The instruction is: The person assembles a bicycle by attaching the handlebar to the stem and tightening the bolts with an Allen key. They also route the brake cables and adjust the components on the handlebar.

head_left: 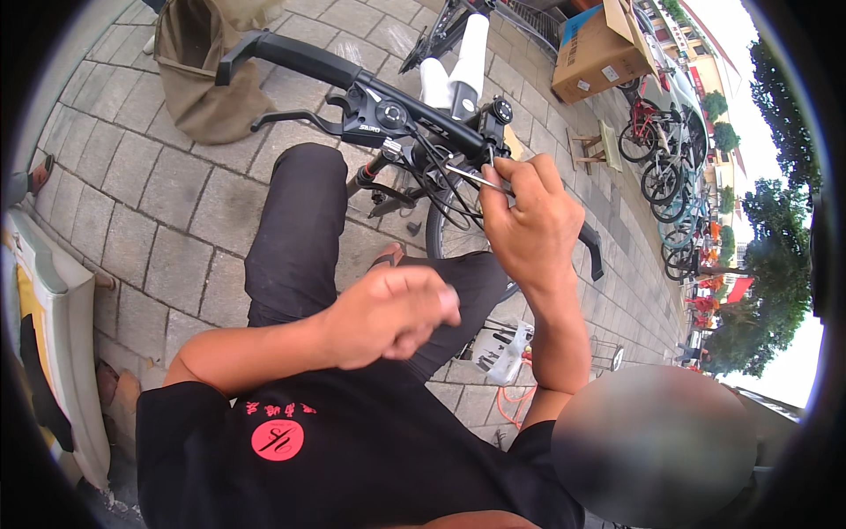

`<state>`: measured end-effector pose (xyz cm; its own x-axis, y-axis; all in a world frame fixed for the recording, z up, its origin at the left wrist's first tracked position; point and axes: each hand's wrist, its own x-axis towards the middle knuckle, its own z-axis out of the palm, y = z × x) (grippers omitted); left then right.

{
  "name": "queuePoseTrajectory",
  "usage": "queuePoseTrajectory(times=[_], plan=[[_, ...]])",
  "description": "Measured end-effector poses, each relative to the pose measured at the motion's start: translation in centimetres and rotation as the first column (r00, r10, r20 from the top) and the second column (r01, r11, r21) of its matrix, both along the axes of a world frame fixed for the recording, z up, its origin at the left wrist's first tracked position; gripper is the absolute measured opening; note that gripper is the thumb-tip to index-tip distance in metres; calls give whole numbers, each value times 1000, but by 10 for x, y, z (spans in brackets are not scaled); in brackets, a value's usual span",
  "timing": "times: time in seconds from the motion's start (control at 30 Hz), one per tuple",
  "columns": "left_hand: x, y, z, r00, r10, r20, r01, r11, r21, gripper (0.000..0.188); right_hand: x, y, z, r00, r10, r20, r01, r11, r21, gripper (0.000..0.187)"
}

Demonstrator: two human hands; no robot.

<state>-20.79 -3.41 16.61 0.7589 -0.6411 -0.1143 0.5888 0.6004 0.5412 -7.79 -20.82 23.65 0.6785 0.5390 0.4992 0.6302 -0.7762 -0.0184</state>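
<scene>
A bicycle's black handlebar [432, 115] crosses in front of me, with a grip [304, 60], a brake lever [295, 117] and a gear shifter [388, 113] on its left part. My right hand [533, 216] pinches a thin silver hex key [476, 176] close to the stem [495, 119]. Where the key's tip sits, I cannot tell. Several black cables [432, 172] loop just below the bar. My left hand [397, 317] hovers above my thigh, apart from the bicycle, slightly blurred. Its fingers are curled in, and whatever they may hold is hidden.
White wrapping [471, 57] covers the frame tubes. A brown bag [198, 106] lies beyond the grip. A cardboard box [604, 57] and a small wooden stool [604, 145] stand at right, near parked bicycles [665, 176]. A plastic bag [502, 353] lies by my leg.
</scene>
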Motion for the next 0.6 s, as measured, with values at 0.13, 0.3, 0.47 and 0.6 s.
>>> queuePoseTrajectory(times=[0.13, 0.3, 0.47, 0.6], plan=[[-17, 3, 59, 815, 148, 560, -168, 986, -16, 14, -4, 0, 5, 998, -36, -57, 35, 999, -19, 10], [-19, 0, 107, 827, 116, 549, -61, 991, -117, 17, 5, 7, 7, 999, -39, -37, 38, 999, -22, 12], [-4, -17, 119, 883, -130, 452, 192, 977, -93, 18, 13, 2, 1, 987, -121, -104, 121, 993, -2, 16], [-15, -56, 94, 894, -113, 435, 189, 972, -136, 23, 0, -8, 12, 941, -214, -261, 268, 944, 191, 19]])
